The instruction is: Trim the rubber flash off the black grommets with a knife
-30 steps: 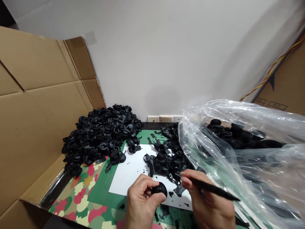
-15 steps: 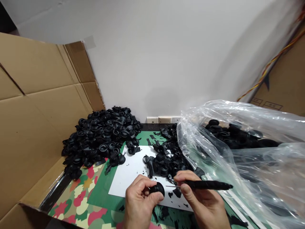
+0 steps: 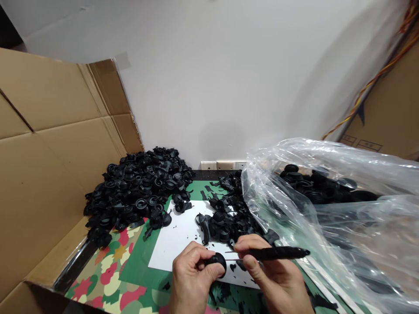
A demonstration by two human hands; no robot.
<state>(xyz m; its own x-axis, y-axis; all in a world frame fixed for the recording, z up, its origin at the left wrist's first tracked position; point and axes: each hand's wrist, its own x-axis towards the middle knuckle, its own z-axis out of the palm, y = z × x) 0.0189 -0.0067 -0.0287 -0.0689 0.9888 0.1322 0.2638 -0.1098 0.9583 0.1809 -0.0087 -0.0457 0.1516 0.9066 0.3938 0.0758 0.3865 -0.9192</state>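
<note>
Between thumb and fingers, my left hand pinches a round black rubber part with a domed face. My right hand grips a tool with a thick black wrapped handle and thin metal prongs, held like a pen. The prongs point left, and their tips are at or very close to the rubber part's right side; I cannot tell whether they touch. Under both hands lies a white sheet with small black scraps on it. Just beyond the hands is a heap of black rubber pieces and trimmings.
A large pile of black ribbed rubber pieces stands at the left beside a cardboard box wall. At the right, a clear plastic bag holds more black parts. The green mat lies under the sheet. Sockets line the wall.
My right hand has moved slightly left, bringing the tool's prongs up to the rubber part. The part has turned a little in my left hand, its domed face now showing more.
</note>
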